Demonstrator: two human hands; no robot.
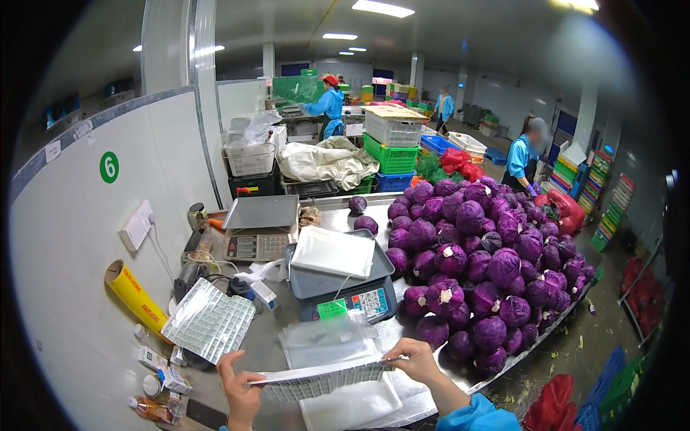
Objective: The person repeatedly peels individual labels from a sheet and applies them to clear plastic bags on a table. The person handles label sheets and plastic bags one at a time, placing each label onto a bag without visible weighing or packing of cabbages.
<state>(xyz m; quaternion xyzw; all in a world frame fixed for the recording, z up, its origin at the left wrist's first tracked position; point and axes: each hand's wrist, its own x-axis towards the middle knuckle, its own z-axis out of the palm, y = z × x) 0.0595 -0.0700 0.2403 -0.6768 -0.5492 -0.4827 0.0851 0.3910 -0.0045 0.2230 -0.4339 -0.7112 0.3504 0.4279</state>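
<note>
A sheet of labels (327,382) is stretched between my two hands above the near edge of the metal table. Its left end is pinched by my left hand (241,388), its right end by my right hand (420,364). Beneath and just beyond it lie clear plastic bags (316,337). Another printed label sheet (210,320) rests to the left. A digital scale (374,303) with a lit green display carries a stack of white plastic bags (334,251). Purple cabbages (471,215) are heaped on the table's right side.
Left of the scale stands a second scale (260,228). Bottles, small boxes and a dark phone (206,414) line the white wall, near a yellow tube (136,298). Crates (392,152) are stacked behind the table. A co-worker (526,154) in blue stands beyond the cabbages; others work farther back.
</note>
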